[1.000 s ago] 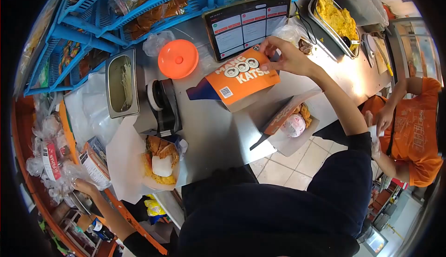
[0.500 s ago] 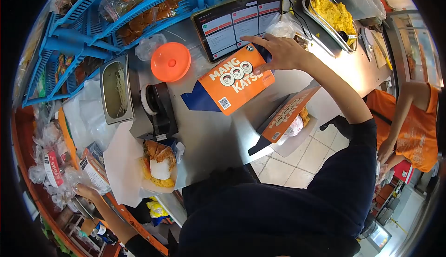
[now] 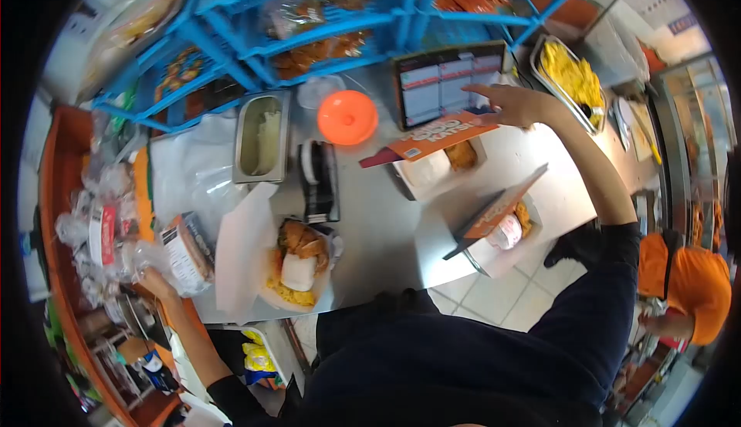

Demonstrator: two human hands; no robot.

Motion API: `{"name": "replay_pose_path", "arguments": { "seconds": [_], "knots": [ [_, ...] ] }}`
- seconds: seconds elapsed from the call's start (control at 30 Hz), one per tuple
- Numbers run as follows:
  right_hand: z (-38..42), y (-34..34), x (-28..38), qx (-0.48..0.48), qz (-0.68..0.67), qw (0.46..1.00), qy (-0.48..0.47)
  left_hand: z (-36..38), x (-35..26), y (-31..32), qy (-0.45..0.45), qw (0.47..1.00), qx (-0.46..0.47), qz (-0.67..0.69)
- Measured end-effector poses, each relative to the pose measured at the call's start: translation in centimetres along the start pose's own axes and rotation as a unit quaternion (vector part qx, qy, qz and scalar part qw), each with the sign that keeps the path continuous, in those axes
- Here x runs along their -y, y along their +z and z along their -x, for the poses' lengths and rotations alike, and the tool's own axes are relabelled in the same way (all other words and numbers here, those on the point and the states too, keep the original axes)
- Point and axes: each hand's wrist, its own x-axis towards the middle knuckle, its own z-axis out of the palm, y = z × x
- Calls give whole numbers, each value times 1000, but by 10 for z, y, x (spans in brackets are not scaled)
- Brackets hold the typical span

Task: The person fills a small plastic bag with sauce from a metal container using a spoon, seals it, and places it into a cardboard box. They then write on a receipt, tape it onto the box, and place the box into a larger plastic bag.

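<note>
While the right hand (image 3: 511, 106) hangs open above the middle box (image 3: 429, 143), its index finger points across the face of the tablet (image 3: 450, 80); whether its other fingers touch the raised lid is unclear. That box sits just in front of the screen, its lid tilted over a white mound and a fried piece, probably so both stay within one arm's reach. The left hand (image 3: 157, 282) is at the clear plastic bags (image 3: 127, 261); I cannot tell whether it grips one. Two more boxes of food, the left box (image 3: 245, 253) and the right box (image 3: 494, 212), stand open near the counter (image 3: 378, 253) edge, perhaps for easy access. Between the left box and the blue racks (image 3: 328, 40), a black dispenser (image 3: 320, 184), metal tin (image 3: 261, 145) and orange lid (image 3: 347, 118) crowd the way.
</note>
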Motion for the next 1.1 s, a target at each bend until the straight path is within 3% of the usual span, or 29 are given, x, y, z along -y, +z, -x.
{"name": "replay_pose_path", "arguments": {
  "seconds": [0.1,0.17,0.23,0.33,0.43,0.53,0.6,0.7,0.77,0.83,0.9,0.93,0.97,1.0,1.07,1.1],
  "knots": [
    [0,-65,75,15,157,988,-8,20,-24,-13,-16,998,23,51],
    [-2,-94,140,-77,186,973,-110,35,-49,-18,-16,996,47,79],
    [-10,-109,227,-152,195,948,-201,42,-82,-23,-10,992,68,106],
    [-32,-118,361,-110,48,911,-396,42,-124,-30,2,985,100,139],
    [-84,-69,482,-46,-20,864,-501,37,-132,-46,40,977,171,117],
    [-147,25,578,-82,-26,819,-568,30,-113,-62,136,968,202,56],
    [-178,83,623,-94,-18,783,-614,33,-105,-80,126,957,255,56],
    [-174,106,662,-12,76,836,-543,52,-107,-133,83,959,270,16],
    [-179,103,673,-6,212,826,-522,76,-102,-178,35,975,221,-2],
    [-213,98,671,-11,55,769,-636,111,-97,-225,2,986,158,46],
    [-167,74,693,44,-67,856,-511,150,-80,-277,-81,977,165,109],
    [-166,71,708,49,-55,853,-517,176,-61,-295,-99,981,137,97],
    [-167,66,721,70,-125,880,-454,203,-43,-309,-119,983,110,86],
    [-166,63,734,90,-195,898,-384,228,-35,-320,-174,965,91,173],
    [-144,41,779,-18,-252,885,-392,263,-32,-342,-258,927,57,266],
    [-142,26,803,-6,-365,863,-349,273,-37,-351,-288,917,42,274]
  ]
}}
